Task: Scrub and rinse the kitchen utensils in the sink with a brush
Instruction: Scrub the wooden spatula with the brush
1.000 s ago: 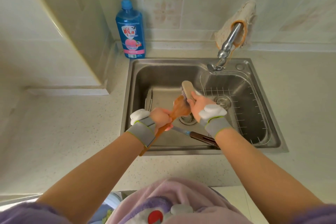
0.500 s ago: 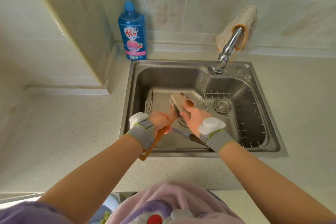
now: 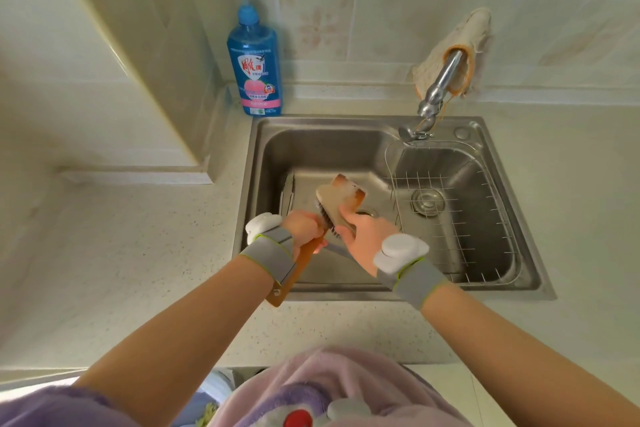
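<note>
Over the steel sink (image 3: 512, 284), my left hand (image 3: 304, 227) grips a wooden spatula (image 3: 292, 274) by its orange handle, which sticks out over the front rim. The spatula's blade is hidden behind the brush. My right hand (image 3: 363, 236) holds a pale wooden scrubbing brush (image 3: 337, 199), its dark bristles turned left against the spatula. A metal utensil (image 3: 337, 250) with a grey blade lies in the basin under my hands, mostly hidden.
A blue dish soap pump bottle (image 3: 255, 59) stands on the counter at the sink's back left corner. The tap (image 3: 438, 90), wrapped with a cloth (image 3: 464, 42), reaches over the back rim. A wire rack (image 3: 460, 218) fills the sink's right half, over a drain.
The brush has slid down the spatula toward my left hand, so the spatula's wooden head is no longer visible. The camera view has shifted slightly.
</note>
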The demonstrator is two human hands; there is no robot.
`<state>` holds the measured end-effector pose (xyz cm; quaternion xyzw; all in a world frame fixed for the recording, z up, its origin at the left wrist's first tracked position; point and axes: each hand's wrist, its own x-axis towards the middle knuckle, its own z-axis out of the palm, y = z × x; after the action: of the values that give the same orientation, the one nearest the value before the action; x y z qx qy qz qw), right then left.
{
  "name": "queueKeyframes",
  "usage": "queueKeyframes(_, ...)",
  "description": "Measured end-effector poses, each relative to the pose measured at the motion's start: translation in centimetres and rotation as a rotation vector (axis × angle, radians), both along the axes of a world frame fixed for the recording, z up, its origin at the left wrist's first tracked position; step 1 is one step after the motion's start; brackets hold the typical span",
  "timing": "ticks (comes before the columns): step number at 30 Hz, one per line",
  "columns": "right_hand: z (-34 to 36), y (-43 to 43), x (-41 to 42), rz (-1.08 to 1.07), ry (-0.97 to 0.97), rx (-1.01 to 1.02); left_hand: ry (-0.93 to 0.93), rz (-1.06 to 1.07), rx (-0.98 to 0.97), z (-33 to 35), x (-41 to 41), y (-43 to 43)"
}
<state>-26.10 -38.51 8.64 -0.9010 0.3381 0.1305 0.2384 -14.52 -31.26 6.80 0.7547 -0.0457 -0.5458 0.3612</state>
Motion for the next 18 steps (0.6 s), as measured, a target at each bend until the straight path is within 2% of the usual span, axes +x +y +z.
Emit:
queueKeyframes(4, 0.1, -4.4, 0.4, -0.193, 0.059, 0.019, 0.006, -0.030, -0.013, 0.4, 0.3, -0.3)
queueKeyframes(7, 0.5, -1.5, 0.0, -0.078, 0.045, -0.032, -0.035, -0.009, -0.011, 0.6, 0.4, -0.4)
queueKeyframes(9, 0.4, 0.4, -0.2, 0.006, -0.007, 0.011, -0.024, 0.043, -0.020, 0.1, 0.6, -0.1)
queueKeyframes(14, 0.0, -3.9, 0.5, -0.222, 0.042, 0.023, -0.025, 0.049, -0.073, 0.2, 0.0, -0.3)
queueKeyframes(16, -0.2, -1.2, 0.2, -0.116, 0.022, -0.024, 0.003, 0.069, -0.050, 0.0, 0.2, -0.6)
queueKeyframes(18, -0.4, 0.7, 0.1, -0.044, -0.035, 0.023, 0.007, 0.074, -0.027, -0.1, 0.4, -0.4)
